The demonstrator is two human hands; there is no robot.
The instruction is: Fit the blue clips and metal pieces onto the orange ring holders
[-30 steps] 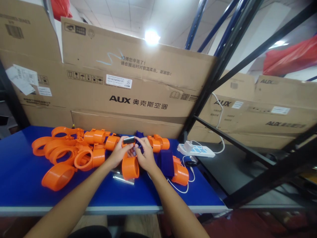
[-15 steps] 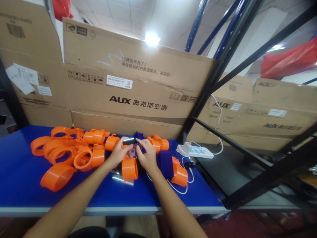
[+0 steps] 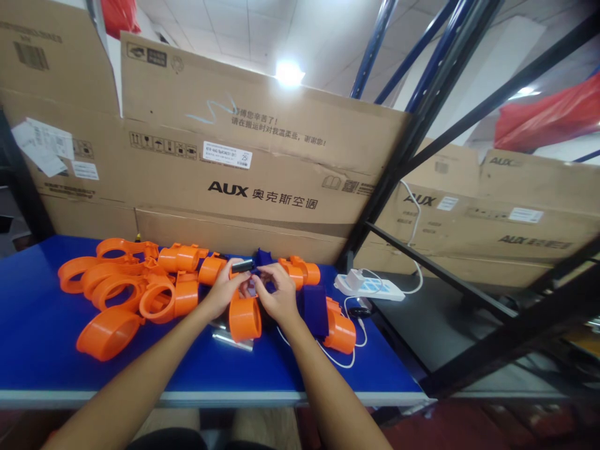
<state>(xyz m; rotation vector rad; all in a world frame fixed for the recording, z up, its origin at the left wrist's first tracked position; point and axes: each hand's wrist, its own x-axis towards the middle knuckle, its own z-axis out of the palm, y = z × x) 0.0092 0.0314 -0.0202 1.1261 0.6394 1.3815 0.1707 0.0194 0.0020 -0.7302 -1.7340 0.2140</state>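
My left hand has its fingers closed around a short, shiny dark cylinder. At the right end of that cylinder, my right hand is closed in a pinch on a small dark blue piece, mostly covered by the fingers. Just below both hands is an orange ring-shaped plastic part; whether it is joined to the held cylinder, I cannot tell. A shiny silver strip lies on the blue tabletop beneath them. More orange cylindrical parts stand close behind my left hand.
Several orange plastic rings crowd the left of the blue table. To the right are a dark blue block, another orange part, a white power strip and loose white cables. A cardboard wall and black rack post bound the back.
Both hands stay together over the same spot. My right fingers have shifted slightly left against the cylinder's end, and the cylinder has tilted a little. The orange ring below has moved slightly left.
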